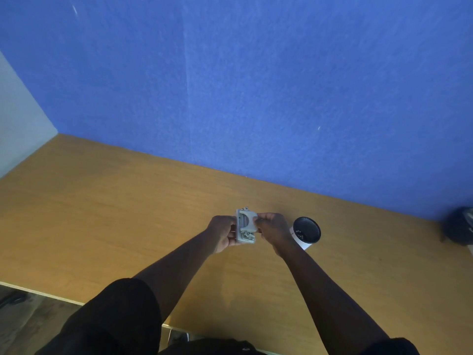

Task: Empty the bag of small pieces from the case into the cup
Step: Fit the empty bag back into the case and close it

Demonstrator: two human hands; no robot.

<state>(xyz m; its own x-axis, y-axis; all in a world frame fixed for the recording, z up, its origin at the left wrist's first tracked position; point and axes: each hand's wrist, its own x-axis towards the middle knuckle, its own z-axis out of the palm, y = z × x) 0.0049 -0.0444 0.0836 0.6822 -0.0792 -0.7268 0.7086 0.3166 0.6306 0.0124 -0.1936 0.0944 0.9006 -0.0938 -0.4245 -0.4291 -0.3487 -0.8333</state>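
Observation:
A small grey case (246,226) is held above the wooden table (102,213), near its middle. My left hand (222,233) grips the case's left side from below. My right hand (271,230) pinches its upper right edge. Small metal parts show at the case's top and bottom ends; I cannot make out a bag. A white cup (305,233) with a dark inside stands just right of my right hand, with a few small light pieces lying in it.
A blue wall (256,85) rises behind the table. A dark object (459,226) sits at the table's far right edge. The table's near edge runs along the lower left, with floor below it.

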